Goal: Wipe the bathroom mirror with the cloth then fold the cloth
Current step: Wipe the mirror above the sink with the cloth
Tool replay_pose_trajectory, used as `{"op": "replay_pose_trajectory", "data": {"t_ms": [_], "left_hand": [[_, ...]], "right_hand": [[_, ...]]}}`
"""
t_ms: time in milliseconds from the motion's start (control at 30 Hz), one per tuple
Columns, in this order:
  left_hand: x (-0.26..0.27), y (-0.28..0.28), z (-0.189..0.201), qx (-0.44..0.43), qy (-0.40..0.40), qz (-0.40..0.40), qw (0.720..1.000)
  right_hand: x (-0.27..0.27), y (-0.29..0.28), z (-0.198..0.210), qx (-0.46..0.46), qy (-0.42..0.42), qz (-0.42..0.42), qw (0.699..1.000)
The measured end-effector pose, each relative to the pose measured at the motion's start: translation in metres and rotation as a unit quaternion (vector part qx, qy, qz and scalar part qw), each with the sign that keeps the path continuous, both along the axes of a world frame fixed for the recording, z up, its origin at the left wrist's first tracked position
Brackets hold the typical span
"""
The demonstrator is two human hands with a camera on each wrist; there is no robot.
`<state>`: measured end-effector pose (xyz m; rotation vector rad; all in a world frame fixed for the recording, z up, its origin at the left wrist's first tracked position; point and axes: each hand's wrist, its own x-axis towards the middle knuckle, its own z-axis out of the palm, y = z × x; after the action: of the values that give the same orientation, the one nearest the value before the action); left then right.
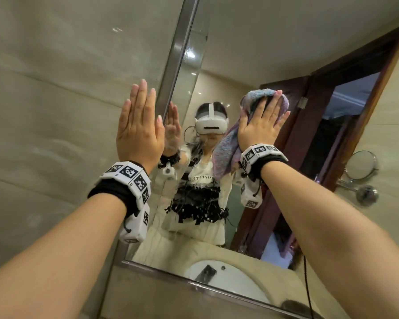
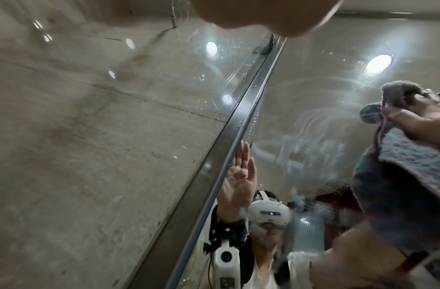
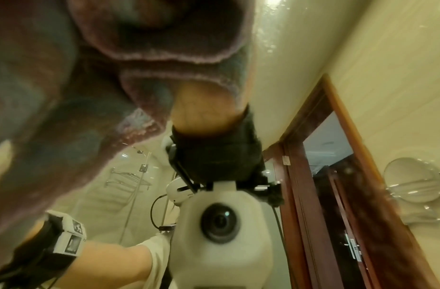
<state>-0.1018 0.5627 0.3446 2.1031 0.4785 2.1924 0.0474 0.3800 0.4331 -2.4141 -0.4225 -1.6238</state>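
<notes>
A large wall mirror (image 1: 240, 56) with a metal frame (image 1: 175, 56) fills the middle of the head view. My right hand (image 1: 262, 122) lies flat with straight fingers on a pink and blue terry cloth (image 1: 228, 146), pressing it against the glass; the cloth's lower end hangs down beside my wrist. My left hand (image 1: 138, 125) is held up flat, fingers straight and together, against the tiled wall just left of the frame. In the left wrist view, wet wipe streaks (image 2: 295, 148) show on the mirror, and the cloth (image 2: 399, 176) is at the right.
Beige wall tiles (image 1: 55, 88) lie left of the mirror. A round magnifying mirror (image 1: 361, 166) on a metal arm sticks out of the wall at the right. The glass reflects a white sink (image 1: 228, 279), a wooden door frame (image 1: 309, 134) and a person with a headset.
</notes>
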Motion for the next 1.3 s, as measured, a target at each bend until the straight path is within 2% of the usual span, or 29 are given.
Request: {"op": "replay_pose_trajectory", "data": {"t_ms": [100, 200, 300, 433, 533, 667, 833, 967, 1167, 1300], "left_hand": [[0.002, 0.0, -0.002, 0.002, 0.0, 0.001, 1.0], [0.003, 0.001, -0.009, -0.004, 0.003, -0.002, 1.0], [0.006, 0.003, -0.014, 0.006, -0.005, 0.002, 1.0], [0.006, 0.003, -0.012, 0.01, -0.012, 0.002, 1.0], [0.006, 0.002, -0.014, 0.01, 0.0, 0.007, 1.0], [0.003, 0.002, -0.014, 0.006, 0.012, 0.004, 1.0], [0.0, 0.004, -0.021, 0.018, 0.042, -0.018, 0.999], [0.001, 0.003, -0.028, 0.004, 0.049, -0.022, 0.999], [-0.002, -0.001, -0.063, -0.035, 0.067, -0.057, 0.996], [-0.006, 0.0, -0.088, -0.033, 0.083, -0.065, 0.994]], "right_hand": [[-0.005, 0.014, -0.004, 0.007, 0.005, -0.013, 1.0], [-0.014, 0.045, -0.01, -0.08, 0.005, -0.001, 0.997], [-0.028, 0.096, -0.029, -0.175, -0.002, 0.065, 0.982], [-0.036, 0.141, -0.064, -0.22, -0.01, 0.074, 0.973], [-0.034, 0.137, -0.068, -0.249, -0.026, 0.076, 0.965], [-0.022, 0.098, -0.064, -0.318, -0.047, 0.059, 0.945], [0.002, 0.008, -0.061, -0.294, -0.051, 0.035, 0.954], [0.01, -0.041, -0.077, -0.242, -0.022, 0.022, 0.97], [-0.003, -0.025, -0.127, -0.148, 0.044, 0.022, 0.988], [-0.007, 0.004, -0.153, -0.163, 0.046, 0.039, 0.985]]}}
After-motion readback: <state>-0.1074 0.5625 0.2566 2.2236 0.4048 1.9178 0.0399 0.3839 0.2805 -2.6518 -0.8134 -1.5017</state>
